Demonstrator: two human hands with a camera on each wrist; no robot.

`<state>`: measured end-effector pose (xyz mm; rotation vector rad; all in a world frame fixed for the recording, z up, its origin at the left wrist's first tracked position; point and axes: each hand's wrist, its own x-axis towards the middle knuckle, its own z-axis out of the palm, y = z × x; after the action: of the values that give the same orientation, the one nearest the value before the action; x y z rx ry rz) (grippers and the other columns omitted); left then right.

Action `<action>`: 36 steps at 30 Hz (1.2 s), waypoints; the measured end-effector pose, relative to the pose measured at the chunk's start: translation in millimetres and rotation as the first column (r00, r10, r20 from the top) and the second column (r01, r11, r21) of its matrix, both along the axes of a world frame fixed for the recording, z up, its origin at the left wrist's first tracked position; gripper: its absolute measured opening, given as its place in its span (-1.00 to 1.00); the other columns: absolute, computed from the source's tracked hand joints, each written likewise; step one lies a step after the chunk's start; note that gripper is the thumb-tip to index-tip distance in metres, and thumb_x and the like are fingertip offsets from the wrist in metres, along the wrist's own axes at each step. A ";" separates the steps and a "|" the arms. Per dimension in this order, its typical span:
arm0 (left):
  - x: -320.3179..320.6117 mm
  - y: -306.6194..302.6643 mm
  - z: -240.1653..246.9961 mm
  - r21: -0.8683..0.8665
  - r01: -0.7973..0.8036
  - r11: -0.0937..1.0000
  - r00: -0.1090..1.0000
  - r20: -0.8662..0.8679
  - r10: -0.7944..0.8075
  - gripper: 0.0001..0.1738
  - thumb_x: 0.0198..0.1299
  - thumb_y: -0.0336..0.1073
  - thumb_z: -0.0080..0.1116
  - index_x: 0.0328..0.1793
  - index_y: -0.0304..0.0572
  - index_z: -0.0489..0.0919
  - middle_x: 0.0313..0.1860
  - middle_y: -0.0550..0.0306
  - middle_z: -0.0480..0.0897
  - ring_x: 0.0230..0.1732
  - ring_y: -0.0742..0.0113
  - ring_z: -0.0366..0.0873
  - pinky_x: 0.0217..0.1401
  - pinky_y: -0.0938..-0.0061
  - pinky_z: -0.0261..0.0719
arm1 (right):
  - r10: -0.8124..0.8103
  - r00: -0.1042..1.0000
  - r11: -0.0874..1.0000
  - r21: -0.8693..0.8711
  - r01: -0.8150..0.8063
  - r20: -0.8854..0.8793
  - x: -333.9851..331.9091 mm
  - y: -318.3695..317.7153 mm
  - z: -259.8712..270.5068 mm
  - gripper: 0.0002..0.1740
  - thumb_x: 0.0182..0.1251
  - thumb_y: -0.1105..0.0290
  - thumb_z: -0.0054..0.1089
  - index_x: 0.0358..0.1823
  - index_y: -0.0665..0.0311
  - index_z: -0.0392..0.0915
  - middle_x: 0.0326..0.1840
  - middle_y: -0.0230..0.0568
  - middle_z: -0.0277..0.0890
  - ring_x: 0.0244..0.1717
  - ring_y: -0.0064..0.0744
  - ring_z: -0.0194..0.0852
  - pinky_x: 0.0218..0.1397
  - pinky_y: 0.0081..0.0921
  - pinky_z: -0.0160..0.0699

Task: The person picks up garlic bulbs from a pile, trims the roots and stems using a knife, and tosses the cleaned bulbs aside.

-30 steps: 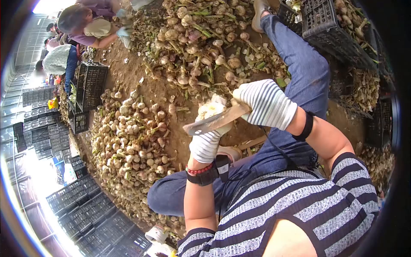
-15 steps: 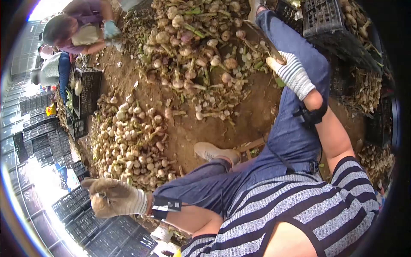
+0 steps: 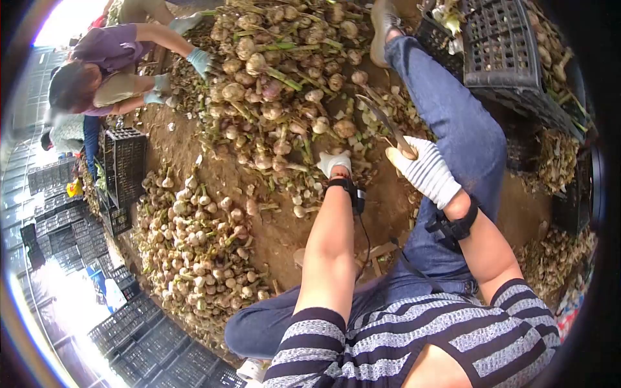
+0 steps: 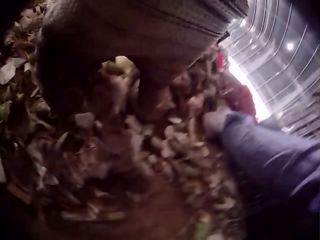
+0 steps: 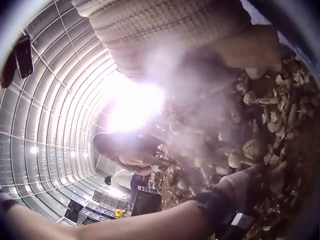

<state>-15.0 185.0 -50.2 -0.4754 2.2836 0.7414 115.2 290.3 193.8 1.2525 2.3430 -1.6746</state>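
My left hand [image 3: 335, 163], in a white glove, reaches down to the near edge of a heap of untrimmed garlic [image 3: 275, 110] with stems and roots on. In the left wrist view its glove [image 4: 135, 35] is dark and blurred; a pale bulb [image 4: 121, 65] shows between thumb and fingers, and I cannot tell whether they grip it. My right hand [image 3: 425, 169], in a striped glove, grips the handle of a curved knife [image 3: 386, 124] above my right leg. The knife's blade points away toward the heap.
A pile of trimmed garlic bulbs [image 3: 197, 249] lies at the left on bare soil [image 3: 233, 171]. Black crates stand at the right [image 3: 501, 55] and far left [image 3: 125, 161]. Another person [image 3: 107, 71] in gloves works across the heap. My bent leg [image 3: 462, 116] borders the right side.
My left hand held a garlic bulb by the knife, swung left over the trimmed pile, and now reaches forward into the untrimmed heap. My right hand moved right and away with the knife.
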 end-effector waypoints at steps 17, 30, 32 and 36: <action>44.6 -151.5 288.2 0.853 0.048 0.520 0.996 -0.081 0.041 -0.54 -0.11 -0.44 0.45 -0.06 -0.26 0.48 -0.31 0.22 0.61 -0.32 0.53 0.53 -0.29 0.62 0.55 | 0.421 0.907 0.817 0.444 -0.368 -0.023 8.0 -50.8 17.5 -0.73 0.18 0.22 0.17 -0.45 0.30 0.48 -0.59 -0.05 0.46 -0.59 -0.16 0.39 -0.45 -0.33 0.41; 66.8 -169.5 283.3 0.032 0.848 0.530 0.396 -0.704 -0.590 -0.58 -0.04 -0.16 0.34 -0.05 -0.09 0.52 -0.15 0.22 0.66 -0.08 0.27 0.59 0.15 0.40 0.43 | 0.699 0.715 0.593 0.547 -0.591 0.016 7.4 -95.0 71.1 -0.81 -0.02 0.29 0.20 -0.38 0.21 0.51 -0.48 -0.06 0.54 -0.39 0.00 0.55 -0.34 -0.19 0.51; 67.2 -165.5 284.0 -0.053 0.850 0.524 0.345 -0.695 -0.630 -0.55 -0.06 -0.18 0.37 -0.05 -0.15 0.51 -0.15 0.22 0.66 -0.08 0.26 0.59 0.13 0.40 0.45 | 0.699 0.715 0.592 0.548 -0.591 0.015 8.4 -90.4 61.7 -0.84 -0.03 0.32 0.19 -0.41 0.20 0.50 -0.50 -0.07 0.52 -0.41 0.00 0.54 -0.36 -0.19 0.49; 71.8 -158.7 276.8 0.766 0.375 0.522 0.927 -0.325 -0.189 -0.61 -0.12 -0.35 0.41 -0.14 -0.26 0.53 -0.24 0.17 0.66 -0.23 0.35 0.59 -0.04 0.47 0.54 | 0.653 0.753 0.645 0.577 -0.501 -0.075 11.3 -86.7 58.4 -0.85 -0.05 0.32 0.20 -0.44 0.18 0.50 -0.53 -0.09 0.50 -0.45 -0.01 0.52 -0.39 -0.20 0.47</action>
<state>56.9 26.3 226.7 0.4435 1.8063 1.6014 126.5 203.7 252.2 0.1375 3.0379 -1.0658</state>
